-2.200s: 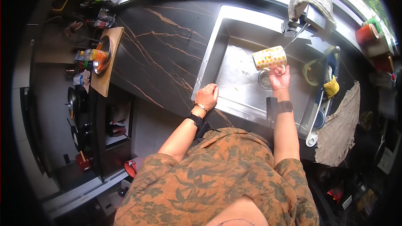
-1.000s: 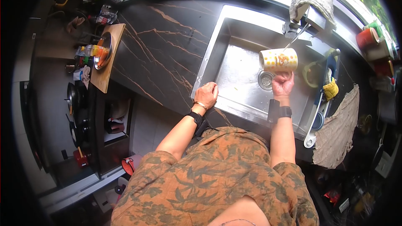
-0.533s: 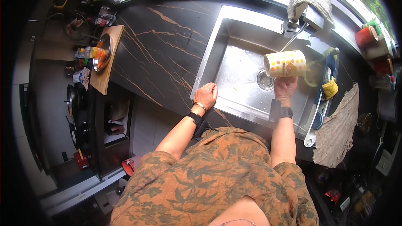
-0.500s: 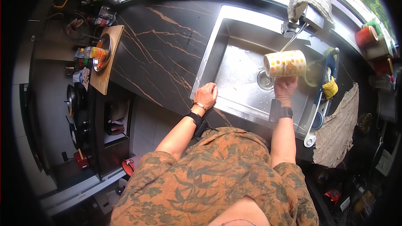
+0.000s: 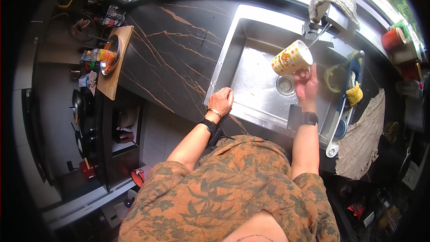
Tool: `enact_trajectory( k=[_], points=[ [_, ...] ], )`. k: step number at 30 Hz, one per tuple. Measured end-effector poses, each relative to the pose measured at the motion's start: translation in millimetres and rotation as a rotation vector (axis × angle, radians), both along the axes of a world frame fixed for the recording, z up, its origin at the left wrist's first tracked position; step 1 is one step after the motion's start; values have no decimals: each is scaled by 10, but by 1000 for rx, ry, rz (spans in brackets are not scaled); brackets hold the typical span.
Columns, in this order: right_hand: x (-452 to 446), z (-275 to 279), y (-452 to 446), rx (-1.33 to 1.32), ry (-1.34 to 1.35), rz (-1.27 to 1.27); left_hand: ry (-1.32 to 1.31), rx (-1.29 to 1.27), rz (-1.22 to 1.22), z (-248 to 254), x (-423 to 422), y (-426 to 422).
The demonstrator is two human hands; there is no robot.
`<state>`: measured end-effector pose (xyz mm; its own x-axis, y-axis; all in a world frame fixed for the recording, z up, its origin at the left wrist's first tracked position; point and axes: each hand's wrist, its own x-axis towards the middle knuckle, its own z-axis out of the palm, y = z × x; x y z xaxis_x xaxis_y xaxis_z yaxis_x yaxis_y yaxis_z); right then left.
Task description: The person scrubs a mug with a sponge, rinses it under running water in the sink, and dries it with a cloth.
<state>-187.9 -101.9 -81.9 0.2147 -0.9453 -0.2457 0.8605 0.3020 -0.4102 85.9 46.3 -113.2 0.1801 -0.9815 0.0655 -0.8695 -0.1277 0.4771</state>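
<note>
A white mug with yellow and orange dots and a small cartoon print (image 5: 286,60) is tilted above the sink (image 5: 244,80). My right hand (image 5: 307,85) is closed on it from the near side, probably at the handle, which the fingers mostly hide. The mug's open mouth faces right, towards a thin, shiny streak that looks like water (image 5: 319,35), below the cloth-draped faucet (image 5: 331,15). My left hand (image 5: 220,101) rests at the sink's near left corner, its fingers curled in with nothing visible in them.
Right of the sink stands a blue-and-white rack (image 5: 355,69) with a yellow cloth (image 5: 354,94). A beige rag (image 5: 360,136) hangs over the counter edge there. At the left, a wooden board (image 5: 116,62) carries a metal pan (image 5: 112,54). Dark veined counter (image 5: 174,49) lies between.
My right hand has turned the mug and shifted it slightly left, so its open mouth now shows on the right. My left hand stays in place.
</note>
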Motion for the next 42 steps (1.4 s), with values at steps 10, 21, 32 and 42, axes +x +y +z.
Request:
enact_trajectory(
  k=[10, 21, 32, 42],
  points=[
    [38, -197, -14, -101, 495, 102, 7, 32, 14, 31, -4, -5],
    [-75, -498, 104, -130, 589, 141, 6, 37, 8, 64, -17, -12],
    [-97, -565, 142, -128, 609, 152, 10, -6, -1, 39, -1, -6],
    [-77, -528, 165, -18, 734, 108, 17, -21, -6, 30, 4, -3]
  ],
)
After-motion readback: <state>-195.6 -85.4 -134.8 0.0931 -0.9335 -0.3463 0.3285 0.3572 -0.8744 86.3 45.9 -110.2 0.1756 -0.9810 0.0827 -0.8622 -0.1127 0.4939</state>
